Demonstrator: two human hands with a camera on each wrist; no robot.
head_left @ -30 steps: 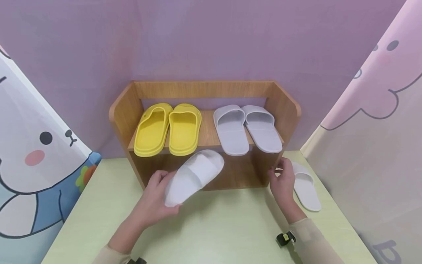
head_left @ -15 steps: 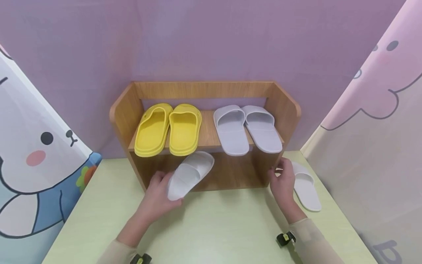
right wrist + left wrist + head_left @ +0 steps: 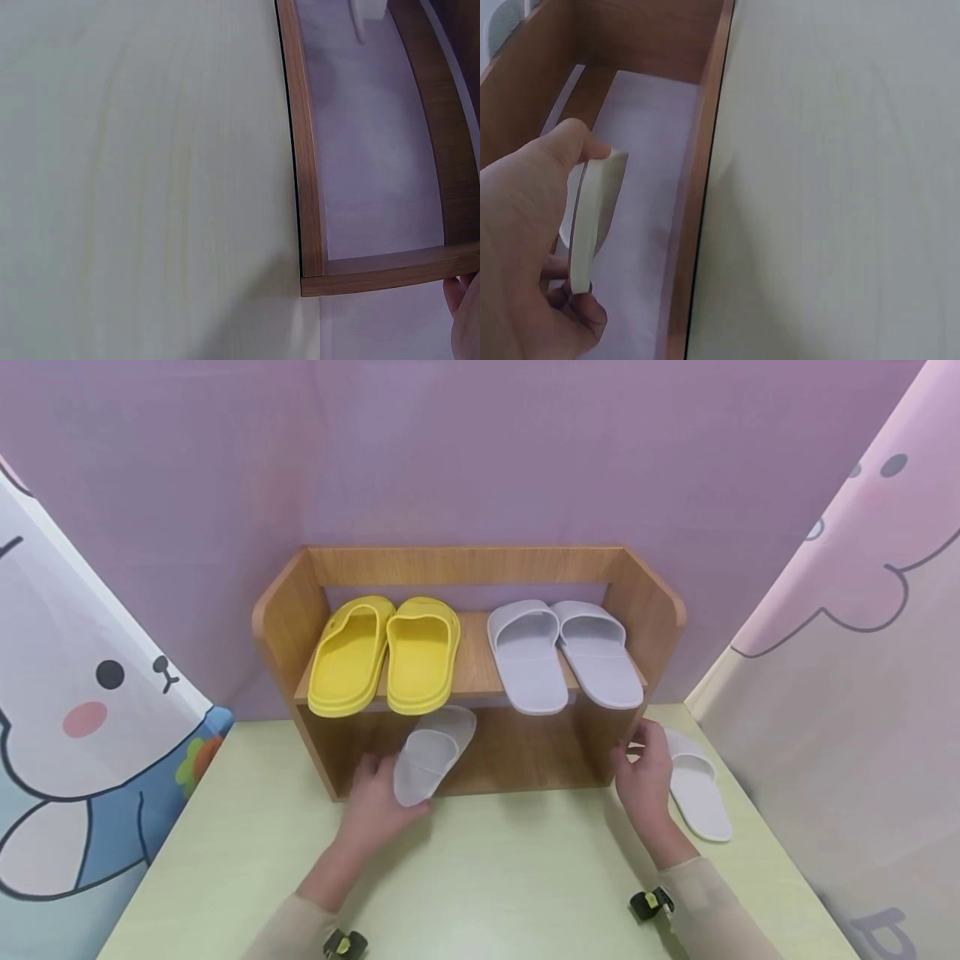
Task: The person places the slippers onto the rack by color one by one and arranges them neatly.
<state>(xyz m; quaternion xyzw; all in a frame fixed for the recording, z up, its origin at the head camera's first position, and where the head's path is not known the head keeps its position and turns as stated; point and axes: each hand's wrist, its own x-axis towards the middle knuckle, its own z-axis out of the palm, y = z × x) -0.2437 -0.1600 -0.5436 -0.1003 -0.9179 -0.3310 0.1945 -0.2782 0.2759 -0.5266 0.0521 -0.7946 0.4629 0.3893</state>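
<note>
A white slipper (image 3: 431, 760) is gripped by my left hand (image 3: 378, 802), thumb on one edge and fingers on the other. Its closed toe points up and right, inside the opening of the lower level of the wooden shoe rack (image 3: 465, 564). In the left wrist view, the slipper (image 3: 592, 217) shows tilted on edge between thumb and fingertips. My right hand (image 3: 647, 772) holds the rack's right side, fingers bent against the outer face of the side panel (image 3: 390, 271). The matching white slipper (image 3: 697, 793) lies on the table just right of that hand.
On the upper shelf stand two yellow clogs (image 3: 420, 660) at the left and two pale grey slippers (image 3: 528, 664) at the right. A purple backdrop (image 3: 465, 452) rises behind the rack. Printed cloths flank the pale table (image 3: 495, 877).
My left hand has moved forward and a little right, taking the white slipper's toe further into the rack's lower level. The right hand has stayed at the rack's side.
</note>
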